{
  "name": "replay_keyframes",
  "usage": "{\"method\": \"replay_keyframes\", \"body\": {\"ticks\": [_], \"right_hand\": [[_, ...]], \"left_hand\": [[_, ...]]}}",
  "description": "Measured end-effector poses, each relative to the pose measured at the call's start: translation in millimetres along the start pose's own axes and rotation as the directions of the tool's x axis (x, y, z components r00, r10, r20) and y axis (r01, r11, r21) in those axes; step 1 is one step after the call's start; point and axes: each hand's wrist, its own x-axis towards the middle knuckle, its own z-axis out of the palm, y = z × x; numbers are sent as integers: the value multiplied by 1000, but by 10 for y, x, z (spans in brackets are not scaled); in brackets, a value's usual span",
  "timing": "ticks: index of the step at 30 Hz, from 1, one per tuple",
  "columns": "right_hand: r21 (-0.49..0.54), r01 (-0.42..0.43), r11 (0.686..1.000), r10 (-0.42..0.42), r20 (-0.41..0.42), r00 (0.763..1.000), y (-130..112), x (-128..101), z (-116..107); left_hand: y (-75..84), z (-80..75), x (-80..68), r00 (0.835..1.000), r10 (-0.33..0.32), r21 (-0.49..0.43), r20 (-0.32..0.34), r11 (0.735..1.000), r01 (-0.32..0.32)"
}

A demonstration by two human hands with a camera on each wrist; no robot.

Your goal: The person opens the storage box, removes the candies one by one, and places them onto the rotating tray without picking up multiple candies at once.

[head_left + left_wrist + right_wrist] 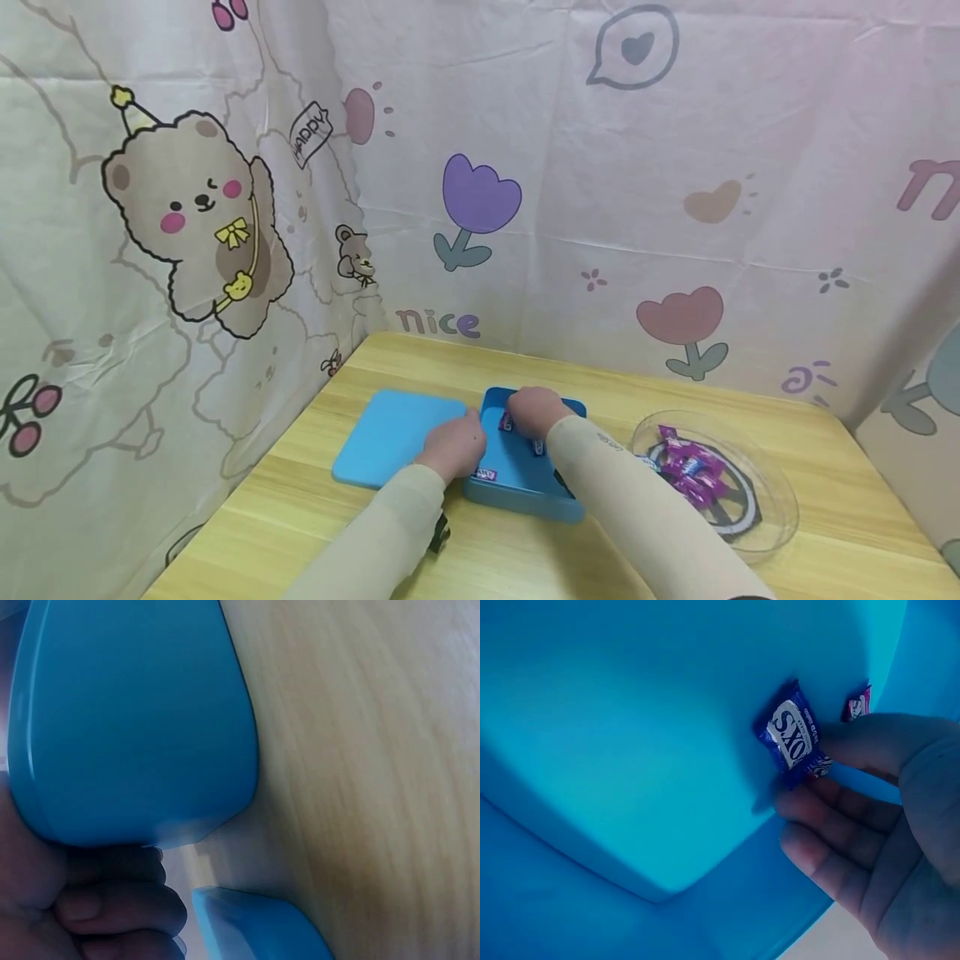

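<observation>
A blue plastic box [517, 498] stands on the table with several wrapped candies in it, one of them a purple candy [506, 422] by the far left wall. At the box's left side, my left hand [454, 446] grips the wall, fingers curled against the outside in the left wrist view. My right hand [536, 410] reaches inside near the far wall. Its thumb and fingertips pinch a dark blue candy [789, 733] with white lettering, close over the box floor; the head view hides this candy behind the hand.
Left of the box lies a flat light-blue lid [390, 433]. On the right, beside my right forearm, a clear round dish [780, 508] holds several purple-wrapped candies [693, 471]. A printed curtain [555, 192] hangs behind the wooden table [285, 517].
</observation>
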Motion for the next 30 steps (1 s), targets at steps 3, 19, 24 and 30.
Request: {"method": "replay_keyframes", "body": {"ticks": [3,19,24,30], "right_hand": [[31,-13,999,12,21,1000,5,0,15],[147,62,987,-63,1,998,104,-85,-218],[172,85,981,-82,-25,996,239,-294,-333],[168,78,983,-68,-64,996,486,-559,-428]], "left_hand": [[-4,6,-7,1000,-5,1,2,1000,5],[5,-7,4,1000,-13,-32,18,999,14],[11,-7,-4,1000,-22,-43,18,999,23],[9,-26,-43,1000,-12,-36,3,999,12]]}}
